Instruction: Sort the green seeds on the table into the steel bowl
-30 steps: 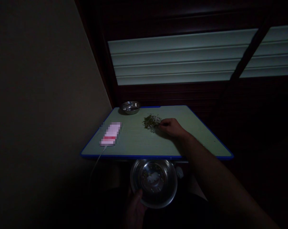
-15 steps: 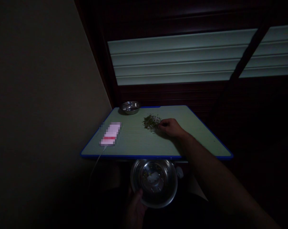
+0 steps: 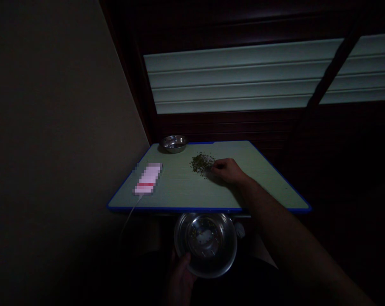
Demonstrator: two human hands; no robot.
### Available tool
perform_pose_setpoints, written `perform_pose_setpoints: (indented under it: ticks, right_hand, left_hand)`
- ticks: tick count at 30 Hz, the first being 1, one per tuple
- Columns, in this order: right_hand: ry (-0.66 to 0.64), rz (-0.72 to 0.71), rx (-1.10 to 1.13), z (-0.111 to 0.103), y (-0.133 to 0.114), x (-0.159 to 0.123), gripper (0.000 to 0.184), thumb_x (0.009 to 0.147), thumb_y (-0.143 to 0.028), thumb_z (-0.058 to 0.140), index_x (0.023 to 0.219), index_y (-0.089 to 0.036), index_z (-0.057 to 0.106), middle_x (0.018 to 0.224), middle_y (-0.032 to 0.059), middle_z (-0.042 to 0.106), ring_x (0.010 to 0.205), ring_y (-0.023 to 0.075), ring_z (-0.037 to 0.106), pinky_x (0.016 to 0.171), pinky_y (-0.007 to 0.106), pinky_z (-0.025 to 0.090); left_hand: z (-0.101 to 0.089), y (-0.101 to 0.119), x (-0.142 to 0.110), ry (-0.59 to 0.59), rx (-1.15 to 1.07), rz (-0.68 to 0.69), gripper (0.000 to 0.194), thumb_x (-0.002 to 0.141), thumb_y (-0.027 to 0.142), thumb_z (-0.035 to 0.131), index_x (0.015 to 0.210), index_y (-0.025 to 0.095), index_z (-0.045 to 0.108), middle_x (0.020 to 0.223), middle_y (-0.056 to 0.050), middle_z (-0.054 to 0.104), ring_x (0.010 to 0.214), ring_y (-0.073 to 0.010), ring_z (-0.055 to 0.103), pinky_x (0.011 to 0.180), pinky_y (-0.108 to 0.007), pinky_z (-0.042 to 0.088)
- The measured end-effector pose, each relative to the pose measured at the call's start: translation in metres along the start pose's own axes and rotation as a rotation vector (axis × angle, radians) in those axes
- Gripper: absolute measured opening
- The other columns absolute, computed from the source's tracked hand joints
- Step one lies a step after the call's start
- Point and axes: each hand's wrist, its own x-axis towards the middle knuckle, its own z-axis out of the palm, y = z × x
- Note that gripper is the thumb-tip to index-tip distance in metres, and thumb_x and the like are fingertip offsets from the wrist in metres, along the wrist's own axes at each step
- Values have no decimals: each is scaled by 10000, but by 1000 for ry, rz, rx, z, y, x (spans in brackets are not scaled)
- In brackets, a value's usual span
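Observation:
My left hand (image 3: 182,272) grips the near-left rim of a shiny metal bowl (image 3: 227,255), thumb over the edge. The bowl is held below the table's front edge, and a few small yellowish bits lie inside it. My right hand (image 3: 227,170) rests at the right side of a loose pile of small greenish-brown grains (image 3: 201,163) on the table. Its fingers are pinched together at the pile's edge. Whatever is between the fingertips is too small and dark to make out.
The small pale-green table (image 3: 176,191) has a blue rim. A second metal bowl (image 3: 174,144) stands at its back left corner. A lit phone (image 3: 148,179) lies on the left, its white cable (image 3: 128,219) hanging over the front edge. A wall (image 3: 68,127) rises close on the left.
Hardly anything differs. Both hands and the held bowl stay in almost the same place, and my right hand's fingers remain pinched at the grains.

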Motion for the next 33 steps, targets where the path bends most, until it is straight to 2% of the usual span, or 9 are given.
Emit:
perform_pose_setpoints:
  ticks: [7,22,33]
  right_hand:
    - [29,-21,-39,0,0,0,186,751,-288,609,691,-152,720,638,24,669,614,148,566,602,264,408]
    - [4,-49,5,3,3,1,178,744,-268,604,731,-146,733,702,28,711,669,162,609,656,262,449]
    - [-1,-59,-2,3,1,0,187,759,-281,600,735,-150,732,709,30,706,673,159,601,650,259,436]
  left_hand:
    - [-1,-1,0,-25,19,26,688,827,305,673,1451,429,412,1370,-23,644,1257,-278,575,1086,-444,404]
    - [-1,1,0,-12,33,15,684,802,305,693,1432,414,449,1385,-34,631,1310,-310,523,1103,-495,385]
    - [4,2,-3,-25,38,26,699,807,319,696,1445,416,428,1380,-25,635,1286,-286,547,1095,-442,393]
